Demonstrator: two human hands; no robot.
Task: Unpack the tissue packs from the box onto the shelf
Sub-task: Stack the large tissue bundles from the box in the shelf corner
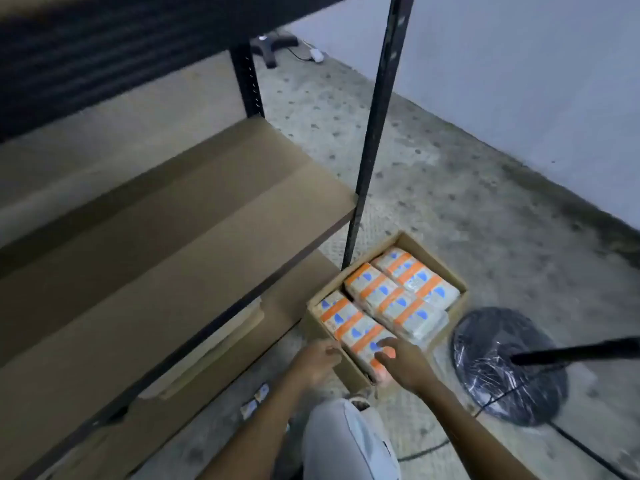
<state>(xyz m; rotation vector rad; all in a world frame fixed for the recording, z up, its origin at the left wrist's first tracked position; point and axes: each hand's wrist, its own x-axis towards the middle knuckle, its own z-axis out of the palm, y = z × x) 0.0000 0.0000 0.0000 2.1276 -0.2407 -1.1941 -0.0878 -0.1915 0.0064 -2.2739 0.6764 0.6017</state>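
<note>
Brown board shelf (180, 230) on black metal frame, 9 o'clock. Left hand (320, 358): at the near rim of the open brown cardboard box (420, 245), fingers curled (grip unclear). White, orange-banded tissue packs (394, 299) — all boxed, 5 o'clock. Right hand (401, 362): fingers spread on nearest pack. Step, likely: seizing that pack — next, clasp both ends, lift towards 9 o'clock.

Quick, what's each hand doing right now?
Left hand: curled at the box edge, grip cannot be told.
Right hand: open, fingers on the nearest tissue pack.
</note>
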